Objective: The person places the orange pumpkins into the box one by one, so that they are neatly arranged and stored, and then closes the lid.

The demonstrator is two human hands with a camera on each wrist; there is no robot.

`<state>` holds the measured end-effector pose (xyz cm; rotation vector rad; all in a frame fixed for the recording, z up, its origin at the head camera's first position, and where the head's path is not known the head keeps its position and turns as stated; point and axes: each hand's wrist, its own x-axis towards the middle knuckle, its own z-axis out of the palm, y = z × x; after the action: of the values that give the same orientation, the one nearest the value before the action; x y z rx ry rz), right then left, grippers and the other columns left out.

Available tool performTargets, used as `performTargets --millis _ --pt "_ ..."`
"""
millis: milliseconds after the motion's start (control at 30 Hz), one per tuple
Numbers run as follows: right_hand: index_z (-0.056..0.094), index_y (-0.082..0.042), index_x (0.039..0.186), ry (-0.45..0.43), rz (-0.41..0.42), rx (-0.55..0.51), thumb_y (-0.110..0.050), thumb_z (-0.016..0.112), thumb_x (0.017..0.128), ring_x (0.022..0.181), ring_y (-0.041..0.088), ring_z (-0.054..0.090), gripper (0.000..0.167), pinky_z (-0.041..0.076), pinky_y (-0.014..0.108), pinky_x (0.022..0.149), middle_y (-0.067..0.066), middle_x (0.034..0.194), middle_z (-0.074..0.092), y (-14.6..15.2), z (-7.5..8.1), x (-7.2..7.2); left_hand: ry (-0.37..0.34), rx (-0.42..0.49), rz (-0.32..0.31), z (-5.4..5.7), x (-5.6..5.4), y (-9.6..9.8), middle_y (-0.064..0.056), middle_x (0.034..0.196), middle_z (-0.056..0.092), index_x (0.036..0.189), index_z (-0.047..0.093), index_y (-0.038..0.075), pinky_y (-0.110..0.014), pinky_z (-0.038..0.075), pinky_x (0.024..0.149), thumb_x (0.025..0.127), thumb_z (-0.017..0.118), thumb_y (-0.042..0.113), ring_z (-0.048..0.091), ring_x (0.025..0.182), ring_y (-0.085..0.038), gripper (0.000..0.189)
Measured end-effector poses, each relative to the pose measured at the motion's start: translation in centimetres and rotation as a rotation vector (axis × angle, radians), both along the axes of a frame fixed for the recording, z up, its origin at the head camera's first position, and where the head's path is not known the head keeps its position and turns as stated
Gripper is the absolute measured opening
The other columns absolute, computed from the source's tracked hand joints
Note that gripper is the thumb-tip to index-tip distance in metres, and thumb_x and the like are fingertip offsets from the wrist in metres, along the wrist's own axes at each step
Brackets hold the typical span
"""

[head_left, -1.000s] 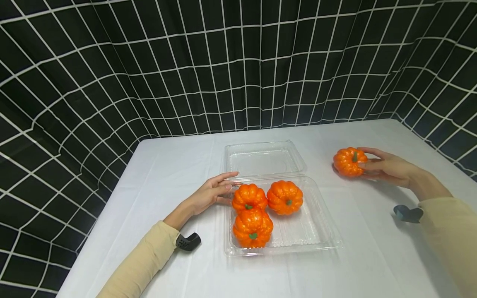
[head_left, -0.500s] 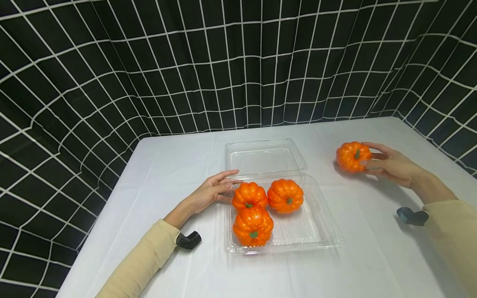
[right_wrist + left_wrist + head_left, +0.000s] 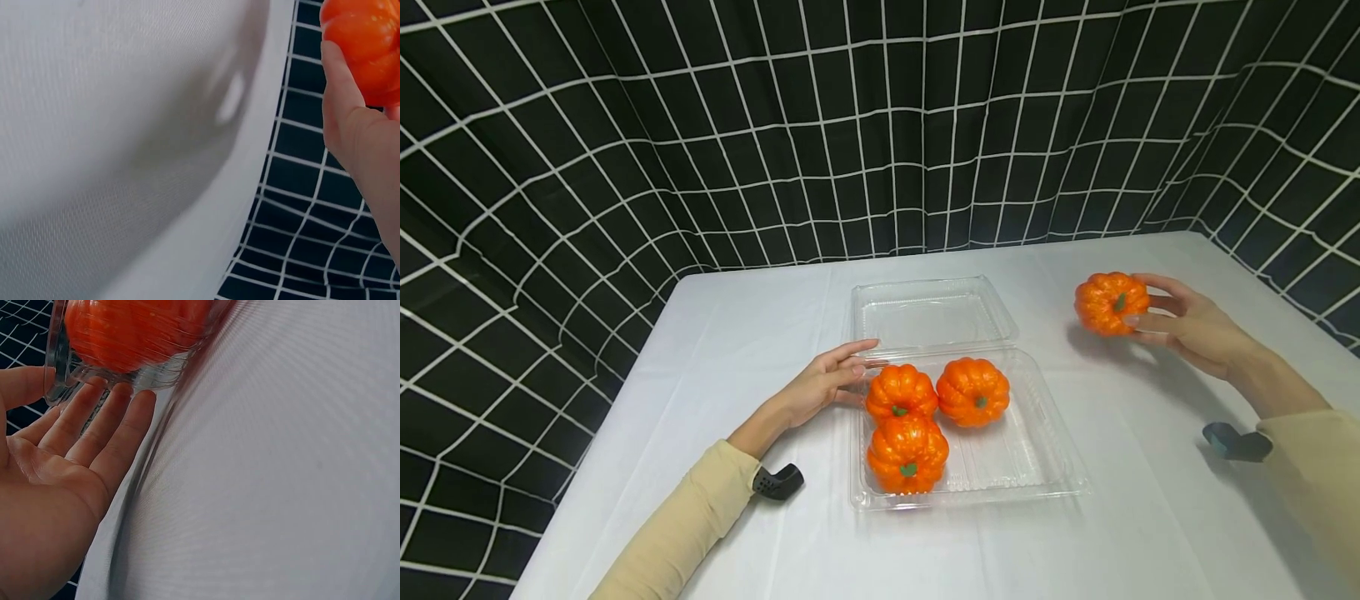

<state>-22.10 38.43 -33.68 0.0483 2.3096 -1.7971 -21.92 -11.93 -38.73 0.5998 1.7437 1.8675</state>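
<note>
My right hand (image 3: 1198, 329) grips an orange toy pumpkin (image 3: 1105, 302) with a green stem, its fingers spread round the right side. The pumpkin hangs above the table, its shadow apart beneath it. In the right wrist view the same pumpkin (image 3: 365, 53) is cut off by the frame edge. My left hand (image 3: 820, 387) touches the left side of a clear plastic clamshell container (image 3: 1015, 454). Its fingers (image 3: 128, 434) lie nearly straight against the wall, the thumb at the rim. Inside the base sit three pumpkins: upper left (image 3: 901, 390), lower left (image 3: 908, 450) and upper right (image 3: 973, 390).
The container's lid (image 3: 925, 317) lies folded back behind its base. A white cloth covers the table (image 3: 760, 325). Black curtains (image 3: 820, 150) with a white grid stand round the back and sides. The base's right part holds no pumpkin.
The pumpkin in my right hand has risen off the table and moved slightly away from me. My left hand and the container keep their places.
</note>
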Motion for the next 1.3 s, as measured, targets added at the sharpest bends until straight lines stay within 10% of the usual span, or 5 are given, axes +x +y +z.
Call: performTargets --millis 1300 --pt "0.040 -0.019 0.138 0.283 0.214 -0.152 0.015 0.057 0.087 0.103 0.011 0.059 0.064 0.053 0.023 0.080 0.005 0.129 0.039 -7.1 2.1 4.6 -0.001 -0.006 0.005 0.4 0.2 0.1 -0.024 0.142 0.041 0.148 0.024 -0.002 -0.042 0.052 0.084 0.098 0.045 0.006 0.054 0.117 -0.030 0.055"
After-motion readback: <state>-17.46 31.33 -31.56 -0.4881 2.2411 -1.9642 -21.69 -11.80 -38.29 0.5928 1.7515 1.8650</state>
